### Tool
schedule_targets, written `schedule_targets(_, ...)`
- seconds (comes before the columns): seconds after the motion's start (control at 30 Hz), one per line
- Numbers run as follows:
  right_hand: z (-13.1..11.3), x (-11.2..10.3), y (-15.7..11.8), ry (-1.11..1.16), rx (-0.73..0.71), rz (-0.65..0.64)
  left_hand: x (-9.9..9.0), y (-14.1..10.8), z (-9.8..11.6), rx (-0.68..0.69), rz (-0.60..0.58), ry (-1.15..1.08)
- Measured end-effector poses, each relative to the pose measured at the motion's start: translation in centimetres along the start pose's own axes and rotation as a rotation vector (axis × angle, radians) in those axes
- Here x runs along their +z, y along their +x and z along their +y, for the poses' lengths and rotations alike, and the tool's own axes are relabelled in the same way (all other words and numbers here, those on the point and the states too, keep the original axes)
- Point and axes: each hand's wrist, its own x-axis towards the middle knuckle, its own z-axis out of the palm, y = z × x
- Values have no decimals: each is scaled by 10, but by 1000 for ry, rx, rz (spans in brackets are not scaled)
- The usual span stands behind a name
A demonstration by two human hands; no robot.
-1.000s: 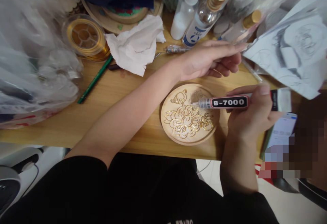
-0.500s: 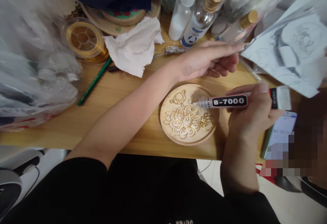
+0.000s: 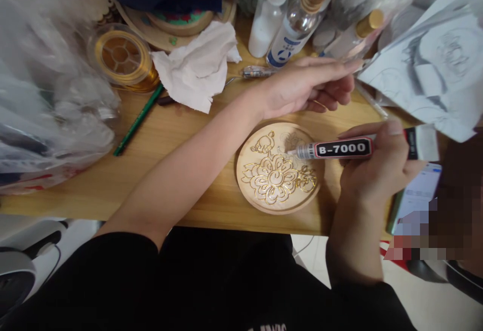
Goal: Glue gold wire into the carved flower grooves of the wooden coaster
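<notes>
My right hand (image 3: 377, 165) is wrapped round a tube of B-7000 glue (image 3: 343, 149), held almost level. Its narrow nozzle points left, at the upper right part of a round wooden plate (image 3: 245, 190); whether it touches the wood I cannot tell. Gold wire flowers (image 3: 275, 177) decorate the plate, and faint pencil lines show near the nozzle. My left hand (image 3: 309, 84) reaches across above the plate, its upper fingers stretched out and the lower ones loosely bent. Nothing shows in it, and its fingertips are beside printed sheets in a clear sleeve (image 3: 433, 64).
Bottles (image 3: 290, 29) stand at the back. To the left are a crumpled tissue (image 3: 199, 64), a spool of gold wire (image 3: 123, 57), a green pencil (image 3: 138, 122) and plastic bags (image 3: 64, 89). A phone (image 3: 418, 190) lies at the right, near a partly pixelated person (image 3: 456, 190).
My right hand has shifted slightly to the right with the glue tube, and the nozzle has moved a little that way over the plate. My left hand has barely moved.
</notes>
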Motion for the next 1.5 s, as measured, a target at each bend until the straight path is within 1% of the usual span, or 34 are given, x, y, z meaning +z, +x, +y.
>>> schedule_targets(0.2,0,0,-1,10,-41,-24,1,0,2,3,-12,18)
schedule_targets(0.33,1,1,0,14,10,-8,1,-3,3,19,-2,50)
schedule_targets(0.43,1,1,1,35,8,24,1,-4,3,41,9,70)
schedule_targets(0.63,0,1,1,14,28,14,3,-4,4,45,14,62)
schedule_targets(0.9,-2,1,2,46,28,42,4,-5,6,30,21,75)
schedule_targets(1.1,-1,1,2,55,10,21,2,-4,5,35,14,82)
schedule_targets(1.33,-1,0,2,9,33,37,2,-4,3,54,1,68)
schedule_targets(1.5,0,0,2,48,3,14,1,-4,3,37,6,104)
